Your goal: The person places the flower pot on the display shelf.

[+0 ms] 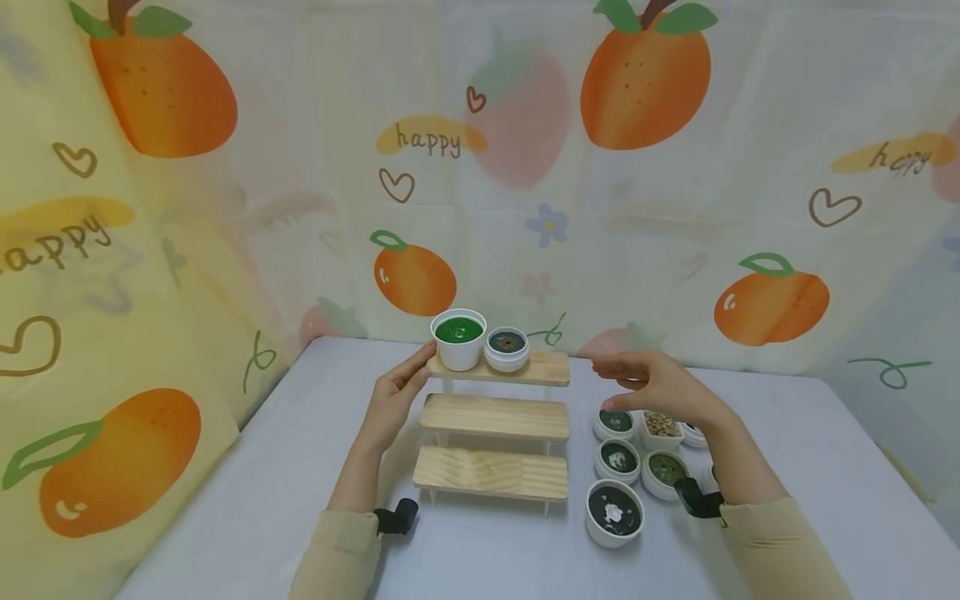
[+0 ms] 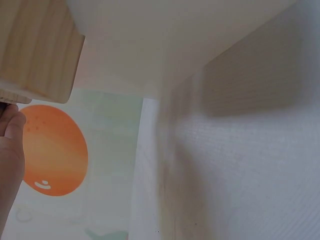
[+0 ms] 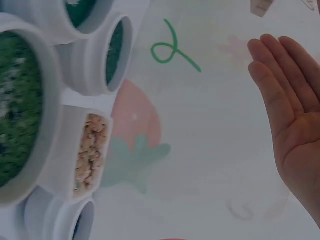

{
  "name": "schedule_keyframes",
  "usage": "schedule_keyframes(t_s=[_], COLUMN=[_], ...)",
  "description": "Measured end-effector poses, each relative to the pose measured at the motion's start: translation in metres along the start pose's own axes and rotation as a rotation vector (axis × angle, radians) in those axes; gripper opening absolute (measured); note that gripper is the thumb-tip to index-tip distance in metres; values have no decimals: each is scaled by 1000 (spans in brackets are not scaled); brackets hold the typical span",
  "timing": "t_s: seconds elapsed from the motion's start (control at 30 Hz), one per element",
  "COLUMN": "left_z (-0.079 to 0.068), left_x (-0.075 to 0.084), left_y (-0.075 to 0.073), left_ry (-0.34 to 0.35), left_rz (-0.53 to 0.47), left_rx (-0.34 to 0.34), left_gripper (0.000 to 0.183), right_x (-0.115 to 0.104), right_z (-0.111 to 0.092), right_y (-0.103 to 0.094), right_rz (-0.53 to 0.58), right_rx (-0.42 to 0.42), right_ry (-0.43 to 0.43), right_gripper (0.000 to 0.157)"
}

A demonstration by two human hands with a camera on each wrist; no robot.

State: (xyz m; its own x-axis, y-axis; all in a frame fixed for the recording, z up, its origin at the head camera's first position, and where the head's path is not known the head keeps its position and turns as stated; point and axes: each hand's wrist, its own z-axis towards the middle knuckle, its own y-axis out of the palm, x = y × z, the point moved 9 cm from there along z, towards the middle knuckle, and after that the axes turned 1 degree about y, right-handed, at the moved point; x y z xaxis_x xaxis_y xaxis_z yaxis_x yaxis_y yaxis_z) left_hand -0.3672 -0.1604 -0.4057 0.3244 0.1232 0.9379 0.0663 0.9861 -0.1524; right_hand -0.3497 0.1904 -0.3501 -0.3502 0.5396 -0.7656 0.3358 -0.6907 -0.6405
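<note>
My left hand is at the left end of the top wooden shelf, its extended fingertips right at the board's edge, beside a white cup with a green top. To the right of that cup, a smaller round white pot with a dark top sits on the same board. In the left wrist view, the fingers reach up beside a board end. My right hand is held above the group of small pots on the right, fingers extended. The right wrist view shows its palm with nothing in it.
Below are the middle shelf and lower shelf of the stand. Right of them stand several white pots, among them a square one of beige bits and a larger dark-topped cup. A fruit-print cloth hangs behind the table.
</note>
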Motion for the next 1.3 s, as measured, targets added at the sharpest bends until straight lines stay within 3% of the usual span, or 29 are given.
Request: schedule_keyframes(t_s=[0.27,0.53,0.8,1.1,1.3], left_z=[0,0,-2,1,-1], left_x=[3,3,4,6,7], left_y=[3,3,4,1,1], left_ry=[25,24,14,25,19], left_rz=[-4,-8,-7,-23,-26], left_rx=[-11,-7,-6,1,6], left_gripper=[46,46,46,45,45], right_x=[14,21,20,20,21], right_z=[-25,-49,-68,-74,-76], right_y=[11,31,46,64,73], right_rz=[129,250,447,535,518], right_rx=[-32,-198,-317,-390,-438], right_ry=[-16,-64,-124,-182,-207], right_gripper=[60,51,51,56,62])
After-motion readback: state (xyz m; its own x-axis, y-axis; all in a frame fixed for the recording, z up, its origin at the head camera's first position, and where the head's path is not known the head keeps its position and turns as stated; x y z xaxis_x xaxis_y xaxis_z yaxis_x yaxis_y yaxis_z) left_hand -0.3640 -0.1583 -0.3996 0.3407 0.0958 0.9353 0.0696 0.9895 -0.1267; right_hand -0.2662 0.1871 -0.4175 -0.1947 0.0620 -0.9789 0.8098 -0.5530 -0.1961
